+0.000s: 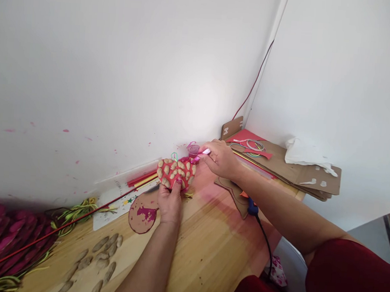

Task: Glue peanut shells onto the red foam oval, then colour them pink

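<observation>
My left hand (170, 203) is closed on the lower edge of a red heart-shaped piece (175, 173) covered with peanuts, its thumb lying on the front. To the right, my right hand (219, 158) pinches a brush (204, 154) with a whitish-pink handle. The brush's pink-wet end is by the upper right edge of the heart; whether it touches is too small to tell. Just behind the brush stands a small clear cup (193, 151) with pink paint.
Loose peanuts (102, 255) and a pink-stained cardboard disc (142, 214) lie on the wooden table (203, 254). A large magenta petalled piece (5, 239) is at left. Stacked cardboard (281, 164), a white plastic bag (307, 155) and a blue glue gun (252, 207) are at right.
</observation>
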Demonstrator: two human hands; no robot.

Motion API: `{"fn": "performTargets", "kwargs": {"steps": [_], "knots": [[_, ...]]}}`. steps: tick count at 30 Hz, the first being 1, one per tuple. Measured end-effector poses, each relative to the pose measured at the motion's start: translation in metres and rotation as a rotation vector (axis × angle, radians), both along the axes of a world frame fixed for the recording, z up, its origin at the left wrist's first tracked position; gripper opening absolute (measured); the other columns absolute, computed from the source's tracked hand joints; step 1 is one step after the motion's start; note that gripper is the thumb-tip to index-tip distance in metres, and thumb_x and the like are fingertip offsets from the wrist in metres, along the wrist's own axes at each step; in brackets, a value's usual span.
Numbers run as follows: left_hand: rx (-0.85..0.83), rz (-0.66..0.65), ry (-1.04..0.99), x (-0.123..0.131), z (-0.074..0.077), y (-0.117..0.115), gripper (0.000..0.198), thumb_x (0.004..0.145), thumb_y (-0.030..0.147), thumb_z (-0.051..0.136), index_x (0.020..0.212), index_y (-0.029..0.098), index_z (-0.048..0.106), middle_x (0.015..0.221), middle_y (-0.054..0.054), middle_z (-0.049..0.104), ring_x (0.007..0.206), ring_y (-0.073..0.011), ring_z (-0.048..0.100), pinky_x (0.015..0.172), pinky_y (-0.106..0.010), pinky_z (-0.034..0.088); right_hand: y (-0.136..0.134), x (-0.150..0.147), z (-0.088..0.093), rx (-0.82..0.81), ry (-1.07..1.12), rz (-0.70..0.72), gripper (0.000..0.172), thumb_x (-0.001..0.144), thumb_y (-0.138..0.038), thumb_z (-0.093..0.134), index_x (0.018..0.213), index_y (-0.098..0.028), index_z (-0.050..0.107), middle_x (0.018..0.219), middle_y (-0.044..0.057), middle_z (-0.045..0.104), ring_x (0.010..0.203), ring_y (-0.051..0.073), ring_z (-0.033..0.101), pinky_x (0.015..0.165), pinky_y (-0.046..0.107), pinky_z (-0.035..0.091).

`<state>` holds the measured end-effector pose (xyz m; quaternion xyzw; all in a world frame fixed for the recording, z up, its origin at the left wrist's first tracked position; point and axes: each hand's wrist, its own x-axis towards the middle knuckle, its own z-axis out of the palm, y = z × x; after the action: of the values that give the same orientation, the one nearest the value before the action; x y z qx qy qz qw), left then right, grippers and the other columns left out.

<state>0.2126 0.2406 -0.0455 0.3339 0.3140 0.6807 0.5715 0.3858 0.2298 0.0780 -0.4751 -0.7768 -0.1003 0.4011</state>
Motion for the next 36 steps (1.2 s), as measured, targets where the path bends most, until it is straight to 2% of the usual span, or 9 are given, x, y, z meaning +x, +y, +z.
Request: {"fn": "performTargets", "kwargs": {"steps": [11, 15, 26, 36], "knots": [[-0.005, 0.003, 0.016, -0.001, 0.001, 0.000, 0.043, 0.072, 0.034, 0.083, 0.111, 0.022, 0.069, 0.119, -0.011, 0.072, 0.104, -0.0197, 0.070, 0.093, -0.032, 0.054, 0.000, 0.000, -0.004, 0.027, -0.041, 0.022, 0.006, 0.088, -0.022, 0.059, 0.089, -0.023, 0.065, 0.084, 0.005, 0.074, 0.083, 0.025, 0.061, 0.080, 0.038, 0.041], [-0.025, -0.008, 0.041, -0.001, 0.002, -0.001, 0.042, 0.071, 0.035, 0.083, 0.108, 0.022, 0.069, 0.117, -0.009, 0.073, 0.100, -0.0187, 0.071, 0.089, -0.031, 0.055, 0.000, -0.001, -0.006, 0.048, -0.051, 0.028, 0.009, 0.092, -0.025, 0.056, 0.092, -0.023, 0.065, 0.088, 0.007, 0.075, 0.086, 0.026, 0.061, 0.081, 0.039, 0.041], [-0.015, -0.006, 0.010, -0.001, 0.002, 0.000, 0.045, 0.073, 0.034, 0.082, 0.114, 0.023, 0.068, 0.121, -0.010, 0.072, 0.108, -0.0202, 0.069, 0.094, -0.034, 0.055, -0.008, 0.003, -0.014, 0.036, -0.109, 0.048, 0.010, 0.095, -0.024, 0.055, 0.093, -0.023, 0.064, 0.089, 0.007, 0.075, 0.087, 0.026, 0.061, 0.082, 0.040, 0.040], [-0.039, -0.004, -0.010, -0.001, 0.002, 0.000, 0.048, 0.071, 0.034, 0.084, 0.114, 0.022, 0.067, 0.119, -0.010, 0.073, 0.107, -0.0204, 0.069, 0.101, -0.038, 0.051, -0.011, 0.007, -0.007, 0.060, -0.099, 0.035, 0.007, 0.091, -0.020, 0.058, 0.093, -0.020, 0.065, 0.089, 0.008, 0.074, 0.087, 0.026, 0.061, 0.081, 0.039, 0.040]]}}
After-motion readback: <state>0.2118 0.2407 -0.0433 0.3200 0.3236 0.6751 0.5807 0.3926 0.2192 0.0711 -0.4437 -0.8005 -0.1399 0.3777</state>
